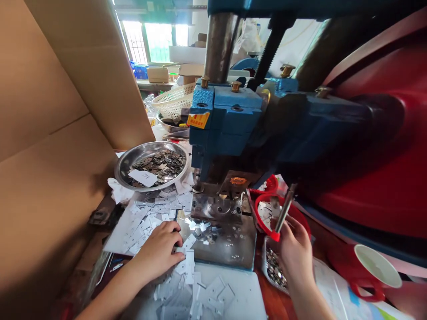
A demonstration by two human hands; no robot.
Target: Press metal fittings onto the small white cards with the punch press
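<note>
My left hand point(160, 251) is curled low over small flat metal plates point(190, 266), with some between thumb and fingers. In my right hand point(295, 246) is a slim metal rod with a red end point(284, 212), tilted upward; its exact kind is unclear. A blue press point(227, 120) stands ahead, its die block point(216, 206) above a steel bed plate point(230, 244). Several shiny small pieces point(202, 226) lie at the die's front edge. Behind the rod, a red-rimmed container point(260, 220) holds flat metal pieces.
A steel bowl point(122, 171) of dark metal pieces stands back left, beside a tall cardboard wall point(50, 111). More plates cover white paper point(115, 238). At right are a tray of small parts point(275, 269), a red mug point(376, 271) and a large red wheel-like guard point(376, 178).
</note>
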